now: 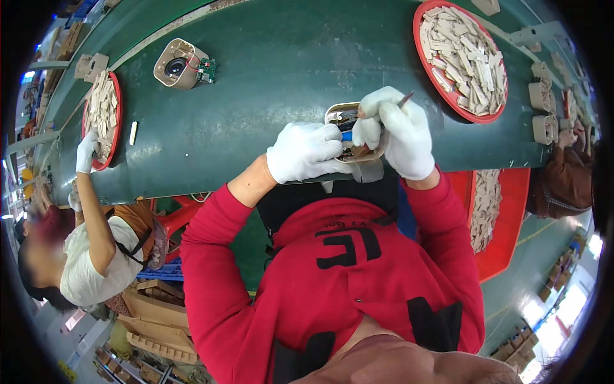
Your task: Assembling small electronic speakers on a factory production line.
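Right in front of me, at the near edge of the green work surface (268,96), is an open beige plastic housing (343,107) with dark parts and a blue piece (347,136) inside. My left hand (307,153), in a white glove, is closed on the housing's left side. My right hand (404,134), also gloved, bends over its right side with the fingers pinched. A thin dark brown tool (406,99) sticks up from between those fingers; its exact kind is hidden. Brownish bits show at the fingertips inside the housing, too small to tell.
Another housing (179,64) with a round speaker and green circuit board lies far left. Red trays of beige strips stand at the right (460,61) and left (102,115), where a co-worker's gloved hand (87,152) reaches in. A red bin (505,224) stands beside me; a loose strip (133,133) lies left.
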